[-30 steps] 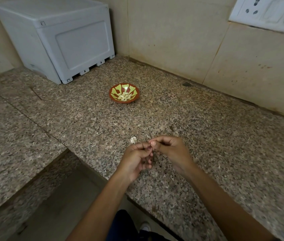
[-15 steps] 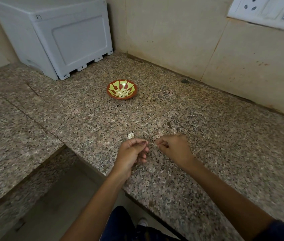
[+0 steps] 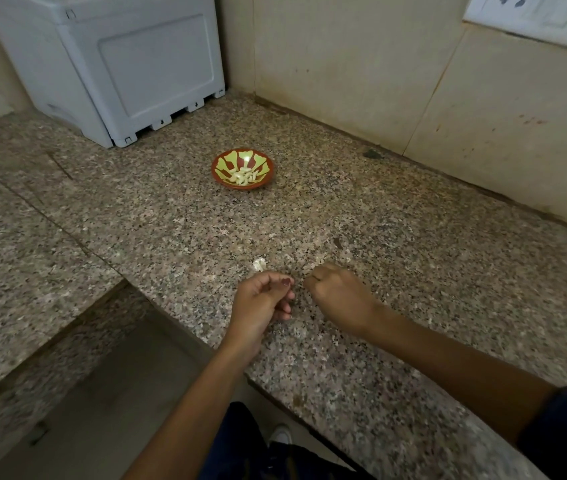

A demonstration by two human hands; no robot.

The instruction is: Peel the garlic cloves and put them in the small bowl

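Observation:
The small red bowl with a yellow pattern stands far back on the granite counter and holds several peeled garlic cloves. My left hand hovers near the counter's front edge. Its fingers are curled and its thumb presses on the forefinger, pinching a garlic clove that the fingers mostly hide. My right hand is just to its right, a small gap away, curled with thumb and forefinger pinched on a scrap of garlic skin. A pale piece of garlic lies on the counter just beyond my left hand.
A grey plastic box stands in the back left corner. The tiled wall runs along the back, with a switch plate at the upper right. The counter steps down to a lower ledge at the left.
My hands, joined at the fingertips over one clove a second ago, have pulled apart and dropped slightly toward the counter. The bowl and the loose piece have not moved.

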